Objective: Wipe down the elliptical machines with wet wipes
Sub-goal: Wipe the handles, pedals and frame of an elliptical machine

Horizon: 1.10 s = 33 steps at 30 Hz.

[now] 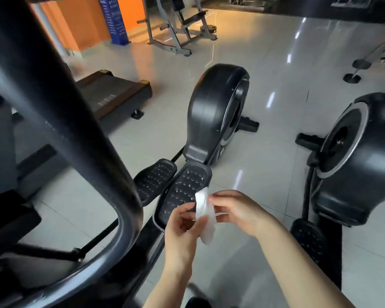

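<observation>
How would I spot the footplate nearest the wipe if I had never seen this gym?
Find the big black wheel housing in the middle of the tiled floor. Two studded black pedals sit at its foot, side by side. The right pedal is the one: its near end lies behind the white wet wipe held between the left hand and right hand.

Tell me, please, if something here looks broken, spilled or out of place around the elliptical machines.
Nothing stands out. Both hands, left hand and right hand, pinch a white wet wipe above the pedal of the nearer elliptical. The tiled floor shows only light reflections, no spill.
</observation>
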Motion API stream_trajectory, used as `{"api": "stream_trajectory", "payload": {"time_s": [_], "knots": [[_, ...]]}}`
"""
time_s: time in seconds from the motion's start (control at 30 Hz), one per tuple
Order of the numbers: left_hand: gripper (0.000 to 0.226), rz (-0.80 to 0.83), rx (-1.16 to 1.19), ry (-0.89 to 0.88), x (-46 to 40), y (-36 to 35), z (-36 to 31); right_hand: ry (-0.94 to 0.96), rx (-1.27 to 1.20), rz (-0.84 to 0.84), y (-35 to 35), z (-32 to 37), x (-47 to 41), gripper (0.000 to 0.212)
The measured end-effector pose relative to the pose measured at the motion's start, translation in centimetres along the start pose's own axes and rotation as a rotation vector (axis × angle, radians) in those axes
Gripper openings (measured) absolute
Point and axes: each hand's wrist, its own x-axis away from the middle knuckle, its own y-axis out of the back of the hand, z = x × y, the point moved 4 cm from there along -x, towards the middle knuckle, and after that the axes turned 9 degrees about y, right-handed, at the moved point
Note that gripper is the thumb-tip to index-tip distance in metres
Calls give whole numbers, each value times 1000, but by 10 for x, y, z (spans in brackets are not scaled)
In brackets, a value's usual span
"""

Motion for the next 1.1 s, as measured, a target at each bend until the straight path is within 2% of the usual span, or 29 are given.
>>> {"api": "stream_trajectory", "payload": {"time_s": [0.07, 0.2, 0.27, 0.4, 0.5, 0.57, 0.7, 0.83, 0.93, 1.03, 1.1], "knots": [[27, 43, 3, 4, -15, -2, -9, 17, 35, 13, 5, 8, -16, 19], [22, 188, 1, -6, -42, -15, -23, 16, 108, 71, 12, 27, -46, 25], [16, 238, 25, -18, -51, -19, -30, 13, 84, 134, 11, 36, -60, 20], [28, 148, 135, -66, -63, -7, -35, 2, 16, 202, 6, 38, -93, 18], [37, -9, 170, -89, -75, 8, -38, -18, -6, 329, -6, 43, -119, 17], [32, -135, 224, -104, -83, 14, -41, -29, -21, 474, -17, 53, -139, 19], [28, -365, 339, -206, -99, 14, -61, 63, 153, 793, -42, 78, -190, 10], [27, -629, 432, -264, -124, 5, -86, 85, 232, 944, -70, 105, -240, 11], [23, -819, 400, -356, -136, -3, -110, 67, 215, 1040, -98, 122, -260, 8], [18, -1126, 384, -431, -125, 1, -125, 132, 228, 1142, -130, 136, -259, 9], [26, -1347, 292, -442, -103, -4, -125, 165, 235, 1223, -146, 141, -245, 7]]}}
